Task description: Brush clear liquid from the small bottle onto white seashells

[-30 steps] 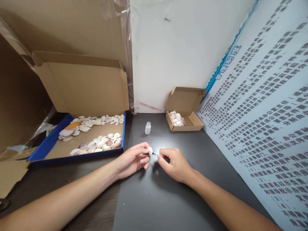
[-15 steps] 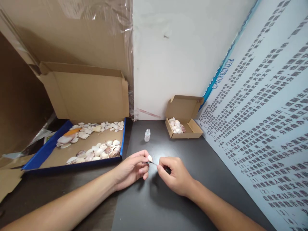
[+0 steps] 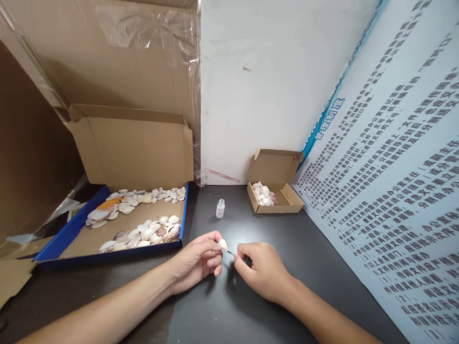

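Between the thumb and fingertips of my left hand (image 3: 201,260) is a small white seashell (image 3: 224,244). My right hand (image 3: 261,270) is closed around a small brush (image 3: 230,252) with a thin dark stem; its black cap end is mostly hidden in my fingers. The brush tip points left, close to the lower edge of the shell; I cannot tell whether it touches. Beyond my hands a little clear glass bottle (image 3: 220,209) with a white label stands upright, its neck uncapped.
On the left, an open blue-edged cardboard box (image 3: 118,224) holds many shells in two groups. A smaller open cardboard box (image 3: 279,209) with white shells sits at the back right. A white wall (image 3: 287,71) and a printed poster (image 3: 387,191) border the dark tabletop (image 3: 215,315).
The brush tip has drawn slightly away from under the shell toward the right. The whole view has shifted a little, so everything sits lower in the picture.
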The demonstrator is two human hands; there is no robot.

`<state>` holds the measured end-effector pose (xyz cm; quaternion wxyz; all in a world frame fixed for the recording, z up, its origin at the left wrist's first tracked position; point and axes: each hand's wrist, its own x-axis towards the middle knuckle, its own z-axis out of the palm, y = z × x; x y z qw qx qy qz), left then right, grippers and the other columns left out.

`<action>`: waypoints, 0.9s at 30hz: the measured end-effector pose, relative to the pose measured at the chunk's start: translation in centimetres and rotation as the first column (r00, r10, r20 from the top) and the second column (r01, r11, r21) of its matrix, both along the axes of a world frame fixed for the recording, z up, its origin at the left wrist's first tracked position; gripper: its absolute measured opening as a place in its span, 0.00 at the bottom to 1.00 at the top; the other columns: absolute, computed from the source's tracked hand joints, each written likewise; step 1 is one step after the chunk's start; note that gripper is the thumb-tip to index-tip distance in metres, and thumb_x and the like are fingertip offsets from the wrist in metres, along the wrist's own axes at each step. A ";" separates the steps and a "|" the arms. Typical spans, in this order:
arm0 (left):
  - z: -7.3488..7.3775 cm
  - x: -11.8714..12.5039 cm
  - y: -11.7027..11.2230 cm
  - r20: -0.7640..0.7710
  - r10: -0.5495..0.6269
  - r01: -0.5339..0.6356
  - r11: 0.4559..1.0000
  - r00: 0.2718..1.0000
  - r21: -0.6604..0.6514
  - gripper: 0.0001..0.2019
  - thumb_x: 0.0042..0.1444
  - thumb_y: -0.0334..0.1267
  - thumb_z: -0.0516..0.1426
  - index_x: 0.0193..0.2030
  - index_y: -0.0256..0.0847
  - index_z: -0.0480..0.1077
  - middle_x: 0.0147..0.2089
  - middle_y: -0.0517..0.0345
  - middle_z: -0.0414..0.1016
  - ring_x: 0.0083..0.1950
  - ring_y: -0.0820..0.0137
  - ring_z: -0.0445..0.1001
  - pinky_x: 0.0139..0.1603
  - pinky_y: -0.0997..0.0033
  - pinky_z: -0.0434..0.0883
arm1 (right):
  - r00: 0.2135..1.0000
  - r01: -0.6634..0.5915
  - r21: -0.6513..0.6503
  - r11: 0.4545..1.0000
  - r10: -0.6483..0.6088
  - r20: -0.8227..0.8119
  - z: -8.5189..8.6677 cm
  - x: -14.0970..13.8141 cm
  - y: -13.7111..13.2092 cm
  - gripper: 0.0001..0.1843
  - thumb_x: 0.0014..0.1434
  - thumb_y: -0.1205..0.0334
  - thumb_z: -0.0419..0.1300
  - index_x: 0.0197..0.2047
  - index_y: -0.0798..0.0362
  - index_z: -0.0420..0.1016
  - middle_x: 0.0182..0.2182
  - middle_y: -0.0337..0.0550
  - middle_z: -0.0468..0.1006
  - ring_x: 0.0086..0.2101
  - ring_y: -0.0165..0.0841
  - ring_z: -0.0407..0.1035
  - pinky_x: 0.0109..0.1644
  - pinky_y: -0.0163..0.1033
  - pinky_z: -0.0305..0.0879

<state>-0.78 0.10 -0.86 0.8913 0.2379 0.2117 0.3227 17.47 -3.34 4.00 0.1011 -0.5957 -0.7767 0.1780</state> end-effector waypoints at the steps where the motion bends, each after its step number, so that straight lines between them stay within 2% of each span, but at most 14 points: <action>1: 0.0 0.0 0.0 0.002 0.004 -0.004 1.000 1.000 -0.001 0.05 0.53 0.30 0.59 0.33 0.38 0.65 0.25 0.65 0.58 0.22 0.79 0.54 0.25 0.75 0.66 | 1.000 0.017 0.000 1.000 -0.017 0.020 0.0 0.0 0.0 0.16 0.57 0.63 0.54 0.20 0.54 0.56 0.16 0.33 0.57 0.20 0.25 0.48 0.28 0.35 0.41; 3: 0.0 0.0 0.0 0.006 0.016 -0.016 1.000 1.000 0.000 0.05 0.53 0.30 0.59 0.33 0.38 0.65 0.25 0.66 0.57 0.22 0.79 0.53 0.25 0.75 0.66 | 1.000 0.017 0.003 1.000 -0.017 0.003 0.1 0.0 0.0 0.16 0.57 0.63 0.54 0.20 0.54 0.55 0.16 0.33 0.57 0.20 0.26 0.49 0.28 0.35 0.41; 7: 0.0 0.0 0.0 0.008 0.040 -0.040 0.999 0.999 -0.007 0.06 0.51 0.30 0.60 0.32 0.38 0.65 0.28 0.64 0.60 0.22 0.80 0.53 0.25 0.75 0.65 | 0.993 -0.064 0.014 0.998 0.065 -0.103 0.3 -0.2 -0.3 0.16 0.59 0.61 0.52 0.22 0.54 0.55 0.18 0.33 0.60 0.21 0.25 0.52 0.28 0.34 0.44; 13: -0.3 0.1 0.1 0.023 0.033 -0.033 0.999 0.999 0.006 0.05 0.52 0.30 0.59 0.32 0.38 0.65 0.25 0.65 0.57 0.22 0.79 0.51 0.25 0.75 0.64 | 0.998 0.017 0.036 0.999 -0.015 -0.066 0.4 -0.1 -0.2 0.16 0.57 0.62 0.53 0.20 0.54 0.54 0.16 0.33 0.58 0.21 0.26 0.51 0.27 0.35 0.42; 17: -0.2 0.1 0.0 0.020 0.042 -0.042 0.999 0.999 -0.003 0.05 0.51 0.30 0.60 0.32 0.38 0.66 0.25 0.65 0.57 0.22 0.79 0.50 0.25 0.75 0.63 | 0.983 -0.075 0.057 0.996 0.083 -0.163 0.4 -0.1 -0.2 0.16 0.59 0.62 0.52 0.22 0.53 0.53 0.18 0.34 0.59 0.22 0.26 0.53 0.28 0.34 0.45; 23: 0.0 0.1 -0.1 0.015 0.029 -0.029 1.000 0.999 0.011 0.06 0.50 0.31 0.61 0.31 0.39 0.66 0.22 0.67 0.54 0.22 0.78 0.49 0.25 0.76 0.62 | 0.998 -0.007 0.017 1.000 0.008 -0.065 0.2 -0.2 -0.1 0.16 0.56 0.64 0.53 0.20 0.54 0.53 0.16 0.33 0.57 0.21 0.26 0.50 0.28 0.35 0.42; 27: 0.1 0.1 -0.1 0.012 0.023 -0.023 1.000 1.000 0.004 0.07 0.49 0.31 0.62 0.31 0.39 0.65 0.22 0.67 0.54 0.22 0.79 0.49 0.24 0.76 0.61 | 0.983 -0.082 0.040 0.996 0.088 -0.163 0.5 -0.2 -0.2 0.15 0.58 0.63 0.52 0.22 0.53 0.53 0.18 0.34 0.59 0.22 0.26 0.53 0.28 0.34 0.45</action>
